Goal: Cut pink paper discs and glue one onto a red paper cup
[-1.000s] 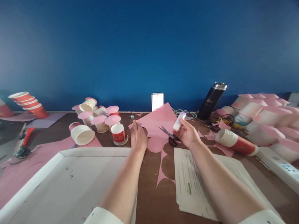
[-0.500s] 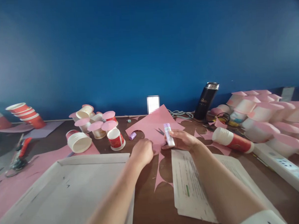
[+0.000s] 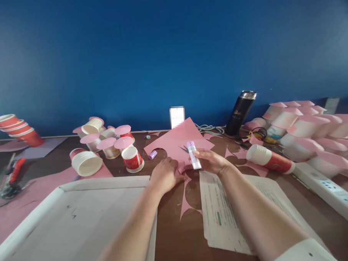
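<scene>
My right hand (image 3: 211,160) is closed around a white and purple glue stick (image 3: 194,155), held upright with a slight tilt. To its left, my left hand (image 3: 165,173) rests low over the table with bent fingers at the edge of the pink paper (image 3: 178,140); what its fingertips hold, if anything, is hidden. Scissor tips show beside the glue stick on the pink sheet. A purple cap (image 3: 152,155) lies just beyond my left hand.
White box lid (image 3: 103,226) at front left; papers (image 3: 221,217) under my right forearm. Cups with pink discs (image 3: 108,148) stand back left, more (image 3: 315,128) pile at right. A black flask (image 3: 239,114), fallen cup stack (image 3: 270,159) and power strip (image 3: 329,189) are rightward.
My left hand has opened out somewhat from a tighter fist, with its thumb now showing toward the right. The glue stick stays in my right hand. The view has shifted slightly.
</scene>
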Tool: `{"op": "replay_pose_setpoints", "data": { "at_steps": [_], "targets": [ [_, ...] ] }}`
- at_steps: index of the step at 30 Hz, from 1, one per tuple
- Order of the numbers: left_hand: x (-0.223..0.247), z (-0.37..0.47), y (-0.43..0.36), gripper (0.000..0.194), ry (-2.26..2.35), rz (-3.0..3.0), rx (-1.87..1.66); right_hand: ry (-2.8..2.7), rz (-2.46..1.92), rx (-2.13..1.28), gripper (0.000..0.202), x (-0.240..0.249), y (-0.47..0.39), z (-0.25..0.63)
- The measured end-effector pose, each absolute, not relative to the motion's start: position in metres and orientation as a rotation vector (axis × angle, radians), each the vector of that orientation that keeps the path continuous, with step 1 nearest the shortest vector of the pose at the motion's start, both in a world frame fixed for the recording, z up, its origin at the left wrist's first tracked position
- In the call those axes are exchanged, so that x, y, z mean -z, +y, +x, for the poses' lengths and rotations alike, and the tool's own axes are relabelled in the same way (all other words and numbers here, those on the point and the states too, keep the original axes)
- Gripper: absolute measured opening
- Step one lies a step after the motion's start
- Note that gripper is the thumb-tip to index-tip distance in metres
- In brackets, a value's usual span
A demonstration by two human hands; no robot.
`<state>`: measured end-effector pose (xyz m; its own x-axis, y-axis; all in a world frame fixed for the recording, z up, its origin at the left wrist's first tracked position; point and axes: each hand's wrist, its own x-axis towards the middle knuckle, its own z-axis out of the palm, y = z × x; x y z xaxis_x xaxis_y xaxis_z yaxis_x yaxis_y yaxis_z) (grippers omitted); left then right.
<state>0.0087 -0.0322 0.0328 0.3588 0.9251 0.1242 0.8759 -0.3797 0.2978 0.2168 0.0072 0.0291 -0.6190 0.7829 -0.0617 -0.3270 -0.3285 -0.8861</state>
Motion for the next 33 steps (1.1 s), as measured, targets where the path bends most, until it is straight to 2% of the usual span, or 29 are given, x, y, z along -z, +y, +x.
{"op": "replay_pose_setpoints", "data": {
  "at_steps": [6,12,17,24,33],
  "targets": [
    [-0.03,0.013,-0.032,0.031,1.678,2.451,-0.494,-1.211,-0.611,-1.978,0.023,-0.027,0.004,0.205],
    [-0.029,0.003,-0.025,0.039,1.65,2.221,-0.58,-1.287,-0.696,-1.882,0.025,-0.029,0.001,0.2],
    [-0.034,-0.007,-0.022,0.023,1.586,2.059,-0.546,-1.567,-0.724,-1.732,0.027,-0.041,-0.005,0.194],
    [-0.036,-0.015,-0.021,0.026,1.41,1.956,-0.6,-1.969,-0.894,-1.476,0.032,-0.047,-0.012,0.186],
    [-0.036,-0.017,-0.02,0.029,1.36,1.927,-0.618,-2.027,-1.003,-1.327,0.033,-0.038,-0.009,0.179]
  ]
}}
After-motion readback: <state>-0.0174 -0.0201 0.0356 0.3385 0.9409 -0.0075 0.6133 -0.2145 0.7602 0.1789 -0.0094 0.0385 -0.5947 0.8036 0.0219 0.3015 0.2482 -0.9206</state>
